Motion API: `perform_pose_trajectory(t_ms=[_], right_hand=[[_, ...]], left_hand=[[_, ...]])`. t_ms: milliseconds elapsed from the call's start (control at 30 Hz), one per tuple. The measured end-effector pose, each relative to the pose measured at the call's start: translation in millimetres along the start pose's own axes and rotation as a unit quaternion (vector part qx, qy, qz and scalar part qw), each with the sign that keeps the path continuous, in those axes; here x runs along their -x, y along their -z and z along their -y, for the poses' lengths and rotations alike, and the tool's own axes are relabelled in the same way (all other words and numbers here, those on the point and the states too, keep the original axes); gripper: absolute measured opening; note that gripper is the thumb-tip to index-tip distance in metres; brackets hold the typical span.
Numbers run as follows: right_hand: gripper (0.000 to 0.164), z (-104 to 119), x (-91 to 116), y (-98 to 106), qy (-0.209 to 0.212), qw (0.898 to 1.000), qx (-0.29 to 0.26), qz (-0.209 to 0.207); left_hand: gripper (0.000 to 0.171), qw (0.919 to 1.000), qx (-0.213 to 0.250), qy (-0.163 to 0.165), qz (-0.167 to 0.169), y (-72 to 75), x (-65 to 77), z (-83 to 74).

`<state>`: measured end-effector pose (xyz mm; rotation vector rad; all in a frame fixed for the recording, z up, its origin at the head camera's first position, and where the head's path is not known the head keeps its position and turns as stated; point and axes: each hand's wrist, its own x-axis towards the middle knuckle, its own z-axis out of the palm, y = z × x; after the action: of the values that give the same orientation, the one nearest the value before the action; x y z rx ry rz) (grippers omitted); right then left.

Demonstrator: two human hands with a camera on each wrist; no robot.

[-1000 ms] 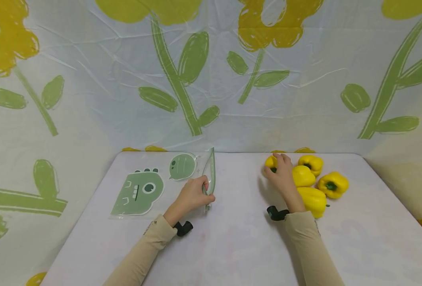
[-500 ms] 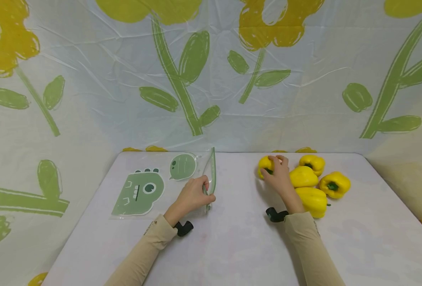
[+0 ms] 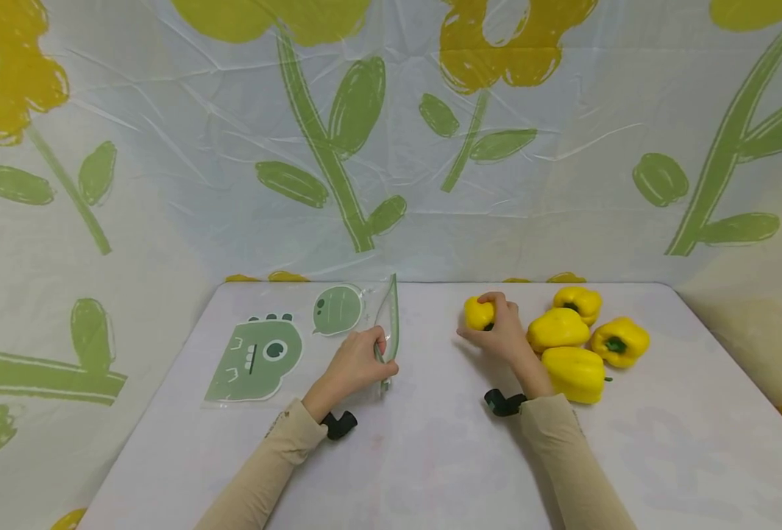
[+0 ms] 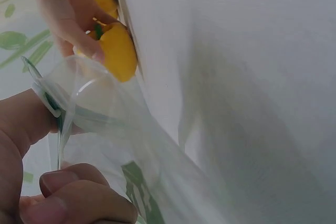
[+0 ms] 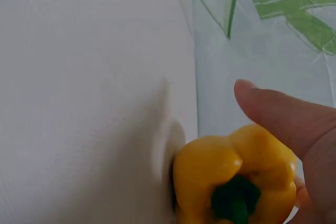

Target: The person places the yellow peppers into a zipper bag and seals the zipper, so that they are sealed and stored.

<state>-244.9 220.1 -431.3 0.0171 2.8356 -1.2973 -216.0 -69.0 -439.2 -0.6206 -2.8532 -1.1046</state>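
My left hand (image 3: 353, 362) holds the open mouth of a clear zip bag (image 3: 327, 352) printed with a green dinosaur. In the left wrist view the bag's clear film (image 4: 142, 108) gapes around the fingers. To the right, my right hand (image 3: 506, 337) grips a yellow bell pepper (image 3: 479, 313), with the thumb along its near side and other fingers behind. The pepper's green stem (image 5: 237, 203) faces the right wrist camera. Several more yellow bell peppers (image 3: 558, 329) lie in a group just right of that hand.
The pale table (image 3: 424, 442) ends at a cloth backdrop (image 3: 549, 221) printed with flowers. Black wrist cameras (image 3: 505, 403) sit on both wrists. White tabletop lies between the bag and the held pepper.
My right hand has moved left, carrying the yellow bell pepper away from the group toward the bag. The left hand keeps its hold on the bag's mouth.
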Motion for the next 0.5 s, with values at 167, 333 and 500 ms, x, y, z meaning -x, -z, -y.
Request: perform_pose_trajectory(t_ms=[167,333,500], right_hand=[[0.065,-2.3,1.3,-4.3,0.004,1.0,0.0,-0.017],[0.074,-4.7,-0.5,-5.9,0.016,0.999,-0.022,-0.038],[0.085,-4.4,-1.1,-4.5,-0.007,0.997,-0.05,-0.054]], left_hand=[[0.025,1.0,-0.003,0.001,0.003,-0.7,0.9,-0.5],[0.025,1.0,0.0,-0.002,-0.002,-0.3,1.4,-1.4],[0.025,1.0,0.0,0.0,-0.001,0.2,0.6,-1.7]])
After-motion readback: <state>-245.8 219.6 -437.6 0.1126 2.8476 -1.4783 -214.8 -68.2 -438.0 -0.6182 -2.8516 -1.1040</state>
